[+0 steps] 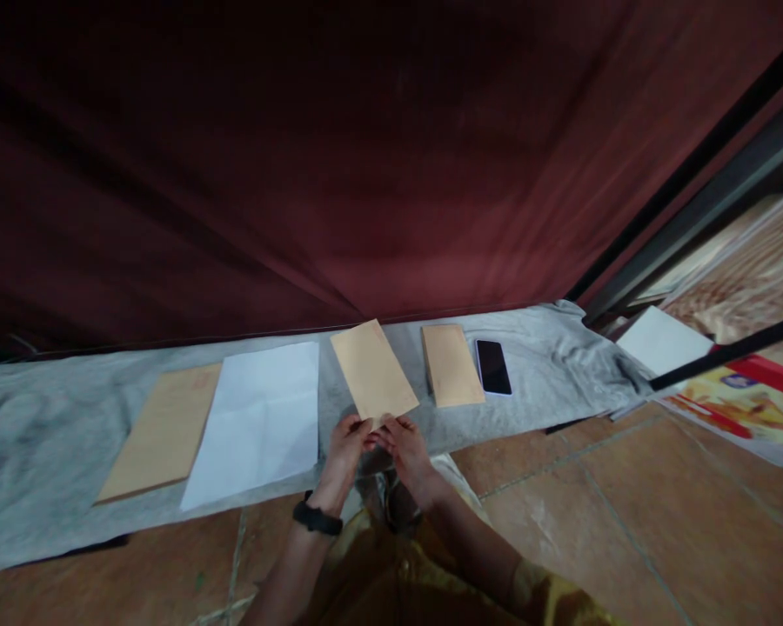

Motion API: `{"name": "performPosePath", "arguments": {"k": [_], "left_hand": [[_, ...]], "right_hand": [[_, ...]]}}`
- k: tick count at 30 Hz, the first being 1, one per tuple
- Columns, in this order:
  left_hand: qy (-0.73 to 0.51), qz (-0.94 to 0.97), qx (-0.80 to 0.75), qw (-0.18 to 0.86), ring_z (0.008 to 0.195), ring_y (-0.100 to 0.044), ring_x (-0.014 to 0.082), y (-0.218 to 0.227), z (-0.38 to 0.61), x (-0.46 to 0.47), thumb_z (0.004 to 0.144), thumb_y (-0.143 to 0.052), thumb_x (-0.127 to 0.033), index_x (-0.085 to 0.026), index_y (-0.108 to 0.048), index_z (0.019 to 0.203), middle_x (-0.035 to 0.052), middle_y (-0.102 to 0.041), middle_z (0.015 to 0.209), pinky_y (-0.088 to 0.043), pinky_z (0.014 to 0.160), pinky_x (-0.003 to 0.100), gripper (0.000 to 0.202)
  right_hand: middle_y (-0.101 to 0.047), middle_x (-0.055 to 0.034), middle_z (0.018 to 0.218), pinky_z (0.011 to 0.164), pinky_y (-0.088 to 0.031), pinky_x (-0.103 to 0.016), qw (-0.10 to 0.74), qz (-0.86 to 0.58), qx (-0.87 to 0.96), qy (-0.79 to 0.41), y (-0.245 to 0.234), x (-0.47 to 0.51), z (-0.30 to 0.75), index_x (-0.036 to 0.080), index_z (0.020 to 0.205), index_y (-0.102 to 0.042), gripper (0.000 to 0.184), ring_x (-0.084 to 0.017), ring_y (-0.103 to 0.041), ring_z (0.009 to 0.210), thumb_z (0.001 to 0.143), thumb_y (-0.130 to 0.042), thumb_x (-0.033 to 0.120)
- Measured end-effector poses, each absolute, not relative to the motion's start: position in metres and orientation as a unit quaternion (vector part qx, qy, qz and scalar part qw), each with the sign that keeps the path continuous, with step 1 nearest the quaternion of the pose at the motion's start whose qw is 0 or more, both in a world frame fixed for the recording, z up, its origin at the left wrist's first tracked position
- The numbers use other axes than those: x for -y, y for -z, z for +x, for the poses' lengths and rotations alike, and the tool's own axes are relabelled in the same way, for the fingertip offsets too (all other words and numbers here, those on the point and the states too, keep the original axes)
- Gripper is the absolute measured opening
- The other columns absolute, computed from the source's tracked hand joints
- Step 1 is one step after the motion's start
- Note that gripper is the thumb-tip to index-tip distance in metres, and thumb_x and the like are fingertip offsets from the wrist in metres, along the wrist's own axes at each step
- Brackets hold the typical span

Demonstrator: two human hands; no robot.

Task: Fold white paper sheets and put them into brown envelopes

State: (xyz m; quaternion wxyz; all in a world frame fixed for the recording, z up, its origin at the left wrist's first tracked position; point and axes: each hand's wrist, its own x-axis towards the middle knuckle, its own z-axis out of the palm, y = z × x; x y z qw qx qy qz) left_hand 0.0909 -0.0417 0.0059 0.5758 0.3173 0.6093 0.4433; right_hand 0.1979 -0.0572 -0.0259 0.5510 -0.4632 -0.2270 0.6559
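Note:
A tan paper envelope [373, 365] lies tilted in front of me, its near edge between my fingers. My left hand [349, 439], with a black band on the wrist, pinches that edge from the left. Close beside it, my right hand [403, 443] grips the same edge, thumb on top. To the right sits a stack of similar envelopes [453, 365], apart from my hands. White paper sheets [257, 422] lie to the left, and beyond them is another pile of tan envelopes [163, 430].
A grey cloth [548, 365] covers the long narrow surface. A smartphone [493, 367] lies right of the envelope stack. Dark red fabric [378, 174] hangs behind. At the right are a dark metal frame [692, 209] and a printed box [750, 404] above the tiled floor [580, 504].

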Motion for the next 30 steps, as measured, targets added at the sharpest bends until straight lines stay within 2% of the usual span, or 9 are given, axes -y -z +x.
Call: {"name": "performPosePath", "arguments": {"k": [5, 10, 12, 14, 17, 20, 22, 27, 30], "left_hand": [[-0.420, 0.343, -0.626, 0.561, 0.049, -0.062, 0.0131, 0.001, 0.073, 0.029, 0.065, -0.077, -0.038, -0.017, -0.059, 0.077, 0.0006, -0.068, 0.061, -0.046, 0.047, 0.022, 0.030], [-0.385, 0.345, -0.664, 0.540, 0.048, -0.063, 0.0133, 0.010, 0.069, 0.026, 0.073, -0.071, -0.031, -0.018, -0.055, 0.077, -0.0009, -0.066, 0.058, -0.051, 0.050, 0.023, 0.021], [-0.374, 0.349, -0.672, 0.535, 0.048, -0.063, 0.0127, 0.013, 0.070, 0.025, 0.075, -0.068, -0.028, -0.018, -0.054, 0.079, -0.0015, -0.066, 0.057, -0.050, 0.050, 0.022, 0.017], [-0.357, 0.359, -0.680, 0.530, 0.046, -0.062, 0.0122, 0.015, 0.071, 0.022, 0.078, -0.065, -0.025, -0.019, -0.054, 0.079, -0.0021, -0.065, 0.057, -0.048, 0.047, 0.021, 0.013], [-0.331, 0.383, -0.692, 0.515, 0.042, -0.058, 0.0118, 0.015, 0.070, 0.018, 0.081, -0.060, -0.021, -0.019, -0.052, 0.078, -0.0040, -0.061, 0.053, -0.044, 0.043, 0.020, 0.009], [-0.307, 0.417, -0.705, 0.485, 0.043, -0.057, 0.0128, 0.012, 0.069, 0.017, 0.085, -0.056, -0.020, -0.019, -0.054, 0.081, -0.0049, -0.058, 0.052, -0.042, 0.044, 0.021, 0.004], [-0.262, 0.474, -0.730, 0.417, 0.051, -0.062, 0.0149, 0.008, 0.069, 0.019, 0.088, -0.054, -0.020, -0.018, -0.057, 0.089, -0.0023, -0.062, 0.059, -0.043, 0.049, 0.023, 0.004], [-0.122, 0.601, -0.772, 0.167, 0.078, -0.072, 0.0242, 0.001, 0.073, 0.037, 0.097, -0.049, -0.032, -0.015, -0.057, 0.123, 0.0089, -0.073, 0.085, -0.052, 0.065, 0.032, 0.032], [-0.130, 0.693, -0.706, 0.064, 0.094, -0.072, 0.0250, 0.007, 0.078, 0.051, 0.099, -0.043, -0.026, -0.015, -0.061, 0.124, 0.0128, -0.073, 0.104, -0.056, 0.079, 0.036, 0.032]], "right_hand": [[-0.077, -0.0102, 0.096, 0.084, -0.061, -0.045, 0.523, -0.448, 0.276, -0.671, 0.032, 0.062, 0.208, 0.022, 0.087, -0.066, 0.016, -0.026, -0.076, 0.087, 0.086, -0.065, 0.039], [-0.077, -0.0123, 0.100, 0.077, -0.062, -0.043, 0.460, -0.512, 0.348, -0.636, 0.037, 0.069, 0.228, 0.019, 0.104, -0.068, 0.034, -0.024, -0.075, 0.080, 0.090, -0.059, 0.048], [-0.076, -0.0110, 0.103, 0.086, -0.060, -0.042, 0.460, -0.540, 0.426, -0.561, 0.036, 0.070, 0.236, 0.020, 0.108, -0.069, 0.032, -0.024, -0.073, 0.090, 0.093, -0.055, 0.045], [-0.072, -0.0107, 0.118, 0.101, -0.054, -0.043, 0.441, -0.553, 0.567, -0.421, 0.034, 0.069, 0.242, 0.021, 0.117, -0.069, 0.031, -0.023, -0.068, 0.110, 0.098, -0.050, 0.036], [-0.062, -0.0100, 0.140, 0.116, -0.041, -0.046, 0.343, -0.521, 0.750, -0.220, 0.032, 0.066, 0.247, 0.022, 0.134, -0.062, 0.037, -0.024, -0.054, 0.133, 0.101, -0.046, 0.025], [-0.055, -0.0086, 0.149, 0.119, -0.037, -0.046, 0.263, -0.500, 0.815, -0.127, 0.036, 0.065, 0.248, 0.021, 0.142, -0.056, 0.041, -0.024, -0.048, 0.140, 0.101, -0.050, 0.025], [-0.054, -0.0080, 0.151, 0.120, -0.037, -0.046, 0.245, -0.502, 0.823, -0.098, 0.041, 0.065, 0.247, 0.021, 0.143, -0.055, 0.042, -0.023, -0.047, 0.141, 0.102, -0.050, 0.027], [-0.054, -0.0065, 0.150, 0.120, -0.035, -0.044, 0.246, -0.513, 0.818, -0.080, 0.047, 0.067, 0.245, 0.022, 0.143, -0.056, 0.041, -0.022, -0.048, 0.140, 0.103, -0.049, 0.028], [-0.053, -0.0062, 0.151, 0.120, -0.035, -0.044, 0.244, -0.515, 0.817, -0.084, 0.047, 0.067, 0.245, 0.022, 0.142, -0.056, 0.041, -0.022, -0.048, 0.140, 0.103, -0.049, 0.028]]}}
